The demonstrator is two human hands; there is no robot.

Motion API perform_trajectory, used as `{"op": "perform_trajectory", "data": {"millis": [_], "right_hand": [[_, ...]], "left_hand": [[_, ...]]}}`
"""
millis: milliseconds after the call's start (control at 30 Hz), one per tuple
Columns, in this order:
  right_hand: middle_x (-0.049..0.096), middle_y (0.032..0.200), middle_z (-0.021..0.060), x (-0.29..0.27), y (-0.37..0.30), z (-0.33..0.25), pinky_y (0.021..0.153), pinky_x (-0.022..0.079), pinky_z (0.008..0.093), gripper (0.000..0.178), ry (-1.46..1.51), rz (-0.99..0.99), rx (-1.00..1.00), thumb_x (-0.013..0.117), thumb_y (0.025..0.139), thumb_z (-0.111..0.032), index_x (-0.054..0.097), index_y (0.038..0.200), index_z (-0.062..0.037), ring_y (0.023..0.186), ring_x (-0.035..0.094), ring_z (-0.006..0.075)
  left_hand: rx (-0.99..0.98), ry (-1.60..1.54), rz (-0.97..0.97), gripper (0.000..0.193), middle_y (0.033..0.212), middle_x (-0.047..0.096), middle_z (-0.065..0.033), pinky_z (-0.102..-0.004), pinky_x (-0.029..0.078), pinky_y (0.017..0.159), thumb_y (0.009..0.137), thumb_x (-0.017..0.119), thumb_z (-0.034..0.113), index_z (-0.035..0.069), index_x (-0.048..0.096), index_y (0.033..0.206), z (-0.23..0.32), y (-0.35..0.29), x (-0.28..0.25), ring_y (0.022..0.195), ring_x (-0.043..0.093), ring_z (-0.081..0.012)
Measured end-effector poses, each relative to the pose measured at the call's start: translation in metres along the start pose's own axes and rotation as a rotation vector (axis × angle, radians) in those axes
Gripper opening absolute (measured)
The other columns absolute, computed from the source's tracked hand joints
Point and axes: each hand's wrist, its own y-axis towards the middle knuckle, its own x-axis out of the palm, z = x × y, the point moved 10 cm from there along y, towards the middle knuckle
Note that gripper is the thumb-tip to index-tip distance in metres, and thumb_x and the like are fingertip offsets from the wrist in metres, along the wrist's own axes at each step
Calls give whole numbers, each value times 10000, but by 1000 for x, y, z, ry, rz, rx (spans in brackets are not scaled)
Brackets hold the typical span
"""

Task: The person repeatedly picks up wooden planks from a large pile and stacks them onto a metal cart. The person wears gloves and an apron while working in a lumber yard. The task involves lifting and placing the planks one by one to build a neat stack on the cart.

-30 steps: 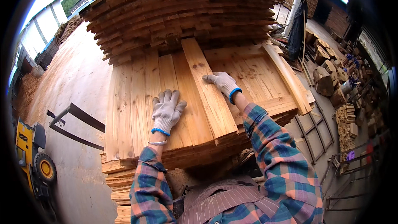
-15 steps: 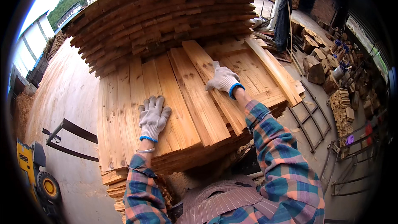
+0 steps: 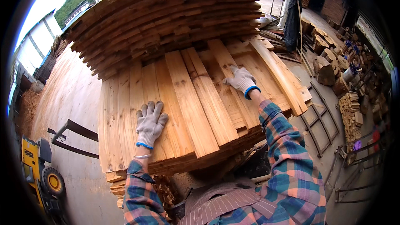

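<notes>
My left hand, in a pale work glove with a blue cuff, lies flat with fingers spread on light wooden boards laid side by side. My right hand, gloved the same way, is on a long narrow board. Its thumb is at the board's left side and its fingers bend across it; the fingertips are partly hidden. Left of that board, two boards lie close together on top. Between them and the held board, a gap shows the layer below.
A tall stack of boards rises behind the layer. A loose board lies slanted along the right side. Farther right are a metal frame and cut logs. At left stands a yellow forklift-like vehicle with dark forks.
My right hand has moved right together with the narrow board, widening the gap on its left. My left hand stays flat, slightly lower on the boards. The view has shifted a little.
</notes>
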Motion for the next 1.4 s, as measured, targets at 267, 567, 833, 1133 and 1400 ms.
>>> {"op": "perform_trajectory", "data": {"millis": [267,567,833,1133,1400], "right_hand": [[578,1307,157,15,-20,-70,781,543,559,507,-119,-108,-170,577,932,-455,543,1350,-170,1184,584,365],[455,1359,341,50,-115,-195,769,527,601,934,-122,-115,-215,709,755,-597,377,1466,-90,1113,543,531],[480,1366,251,-11,-209,-138,944,494,509,1040,22,-179,-547,837,647,-361,317,1505,-86,1150,572,410],[576,1086,122,61,-331,-147,759,504,296,563,-184,767,-1384,582,883,-202,509,1440,-245,933,572,228],[596,1250,95,33,-292,-138,902,518,394,488,-172,124,-1130,496,960,-274,473,1448,-276,1096,608,277]], "left_hand": [[-3,38,42,486,1279,518,-137,-494,377,988,915,516,430,140,531,1304,-7,-6,-6,1203,470,-351],[-126,-267,225,440,1302,616,-166,-452,451,1004,979,541,391,94,611,1297,-37,-15,-15,1201,581,-322],[-655,-1497,-10,457,926,732,-153,-358,588,754,996,582,330,-68,619,1216,39,-196,-16,813,710,-225],[-1064,-1989,284,603,1015,646,-187,-400,610,609,925,645,481,-36,499,1201,38,-249,84,811,697,-315],[-687,-1329,331,566,1034,688,-133,-312,573,774,914,714,355,-71,536,1242,29,-273,36,874,685,-206]]}}
